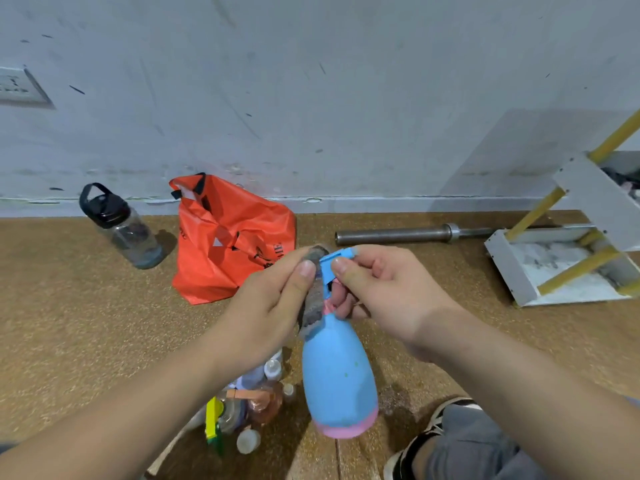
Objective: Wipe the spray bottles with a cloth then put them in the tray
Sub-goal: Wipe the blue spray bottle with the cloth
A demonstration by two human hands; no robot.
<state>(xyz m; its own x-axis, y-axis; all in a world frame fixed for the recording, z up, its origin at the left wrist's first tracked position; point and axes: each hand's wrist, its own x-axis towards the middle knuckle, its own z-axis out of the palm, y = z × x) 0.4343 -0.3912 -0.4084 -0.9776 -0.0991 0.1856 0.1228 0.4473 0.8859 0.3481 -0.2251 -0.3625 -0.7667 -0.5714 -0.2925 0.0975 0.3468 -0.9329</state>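
While the left hand [266, 306] is pinching a grey cloth [313, 303] against the neck, the right hand [384, 292] is gripping the blue spray bottle [337, 372] by its spray head [334, 263], thumb on top, fingers curled round the trigger side. Bottle is hanging in the air in front of the orange bag [225, 244], on the person's side of it, base tilting toward them. Looking like thin plastic, so probably light, a bit squashy at the belly, smooth and likely slippery if wet; neck and head are looking like the firm place to hold. Left thumb and fingers are closing tight, wrapping the cloth round the neck. Other bottles [249, 407] are sitting clustered on the floor in front of the bag; any tray under them is not showing clearly.
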